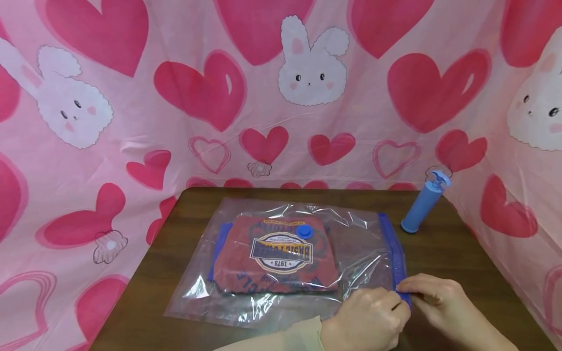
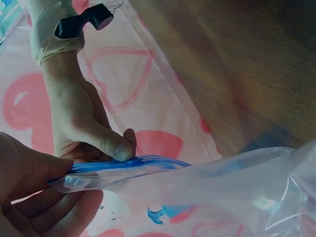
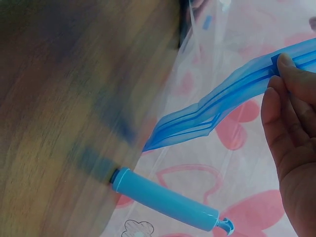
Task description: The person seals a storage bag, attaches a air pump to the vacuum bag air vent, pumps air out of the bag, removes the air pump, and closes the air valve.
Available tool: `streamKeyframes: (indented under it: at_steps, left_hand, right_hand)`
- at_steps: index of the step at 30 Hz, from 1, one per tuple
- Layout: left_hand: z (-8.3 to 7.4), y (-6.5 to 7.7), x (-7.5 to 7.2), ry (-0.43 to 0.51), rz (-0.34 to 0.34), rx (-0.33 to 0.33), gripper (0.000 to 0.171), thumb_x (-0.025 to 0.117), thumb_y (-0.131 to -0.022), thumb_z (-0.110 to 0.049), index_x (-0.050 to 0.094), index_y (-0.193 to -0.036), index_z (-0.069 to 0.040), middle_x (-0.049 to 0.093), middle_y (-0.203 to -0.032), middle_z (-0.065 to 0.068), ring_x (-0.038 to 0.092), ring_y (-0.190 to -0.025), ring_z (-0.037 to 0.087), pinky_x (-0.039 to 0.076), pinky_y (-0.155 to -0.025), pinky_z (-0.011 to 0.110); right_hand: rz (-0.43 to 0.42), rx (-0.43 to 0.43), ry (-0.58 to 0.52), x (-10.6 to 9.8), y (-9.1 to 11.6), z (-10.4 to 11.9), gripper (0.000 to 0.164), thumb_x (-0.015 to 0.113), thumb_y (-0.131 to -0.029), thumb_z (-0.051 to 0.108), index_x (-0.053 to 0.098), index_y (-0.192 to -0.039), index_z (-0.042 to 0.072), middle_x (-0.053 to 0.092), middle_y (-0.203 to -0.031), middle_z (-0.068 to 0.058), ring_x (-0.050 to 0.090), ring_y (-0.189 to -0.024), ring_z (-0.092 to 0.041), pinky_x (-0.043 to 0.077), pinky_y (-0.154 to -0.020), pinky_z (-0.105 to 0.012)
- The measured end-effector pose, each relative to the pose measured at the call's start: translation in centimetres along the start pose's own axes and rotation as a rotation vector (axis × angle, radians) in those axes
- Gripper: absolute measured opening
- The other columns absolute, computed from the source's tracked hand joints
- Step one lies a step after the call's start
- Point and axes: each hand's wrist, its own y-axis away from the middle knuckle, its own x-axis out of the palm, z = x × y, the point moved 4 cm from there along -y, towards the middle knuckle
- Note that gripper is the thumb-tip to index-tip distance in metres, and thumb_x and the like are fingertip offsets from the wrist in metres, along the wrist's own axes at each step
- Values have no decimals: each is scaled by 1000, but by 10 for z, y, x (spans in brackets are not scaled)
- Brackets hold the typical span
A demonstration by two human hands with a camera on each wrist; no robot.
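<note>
A clear vacuum storage bag [image 1: 360,219] lies on the table with a folded red printed garment [image 1: 228,258] inside. Its round blue valve [image 1: 305,231] sits over the garment. Along the bag's right end runs a blue zip strip [image 1: 388,234]. My left hand [image 1: 366,314] grips the near corner of that end; its thumb and fingers pinch the strip's end in the left wrist view. Close beside it, my right hand [image 1: 439,297] pinches a small dark blue zip slider [image 3: 275,61] between thumb and finger, on the strip.
A blue hand pump [image 1: 423,204] stands upright at the table's back right, beyond the zip strip. Something dark blue [image 1: 222,239] shows under the garment's left side. Pink curtain [image 1: 263,112] with hearts and rabbits encloses the brown table [image 1: 140,292] at the back and sides.
</note>
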Motion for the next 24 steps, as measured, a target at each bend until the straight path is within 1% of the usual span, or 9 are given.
streamKeyframes:
  at_steps: [4,8,12,16,24]
  left_hand:
    - [0,0,0,0,4,0,7,69,-83,-20,68,-77,-24,62,-78,-13,53,-66,0,47,-58,11]
    - [0,0,0,5,-3,-1,6,70,-81,-21,68,-77,-25,62,-78,-13,53,-66,0,46,-58,11]
    - [0,0,0,12,-15,-4,7,70,-82,-20,69,-77,-26,62,-79,-13,54,-67,0,47,-59,11]
    - [-1,-1,-1,21,-19,-8,8,70,-83,-20,70,-78,-26,61,-79,-13,54,-68,0,47,-60,11]
    - [0,-1,-1,57,14,-5,10,70,-87,-21,70,-79,-26,60,-80,-14,54,-71,-1,45,-62,9]
  right_hand:
    - [-12,-29,1,1,0,-1,39,51,-110,37,79,-100,11,76,-95,4,68,-91,5,54,-78,-11]
    - [-6,-24,9,1,0,-2,41,50,-111,38,79,-99,11,76,-96,4,68,-92,5,54,-79,-11]
    - [4,-4,14,1,1,-4,44,49,-111,41,79,-99,12,76,-96,4,69,-91,4,54,-78,-11]
    - [3,-6,19,1,1,-5,44,49,-110,42,79,-99,12,76,-96,4,69,-90,3,54,-77,-11]
    - [-13,-27,36,1,1,-9,43,49,-111,41,79,-99,12,76,-96,5,69,-90,4,54,-76,-11]
